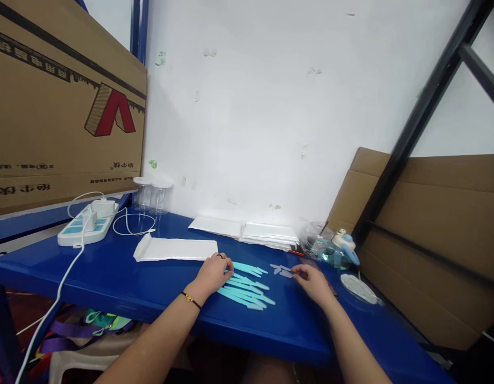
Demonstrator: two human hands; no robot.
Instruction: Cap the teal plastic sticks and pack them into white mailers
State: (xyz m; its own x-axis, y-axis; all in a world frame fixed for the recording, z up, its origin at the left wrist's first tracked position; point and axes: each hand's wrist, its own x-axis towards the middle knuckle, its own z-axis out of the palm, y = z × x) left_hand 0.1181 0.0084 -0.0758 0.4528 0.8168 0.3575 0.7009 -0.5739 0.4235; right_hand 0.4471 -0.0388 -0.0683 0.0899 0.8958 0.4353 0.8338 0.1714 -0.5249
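Observation:
Several slim turquoise sticks [242, 293] with paler ends, shaped like eyebrow razors, lie side by side on the blue table. My left hand [213, 273] is closed at their left ends, its fingertips pinched on one turquoise stick. To the right of the sticks lies a small group of translucent cap-like pieces [279, 270]. My right hand [314, 284] pinches the end of one such piece at the group's right side, thumb and forefinger together.
A white padded envelope [177, 249] lies behind my left hand. Flat white packs [267, 233] sit against the wall. At left are a power strip [89, 224] with cables and clear jars [161, 197]. On the right stand a blue-capped bottle [341, 252], a white round item [359, 289] and cardboard [443, 240].

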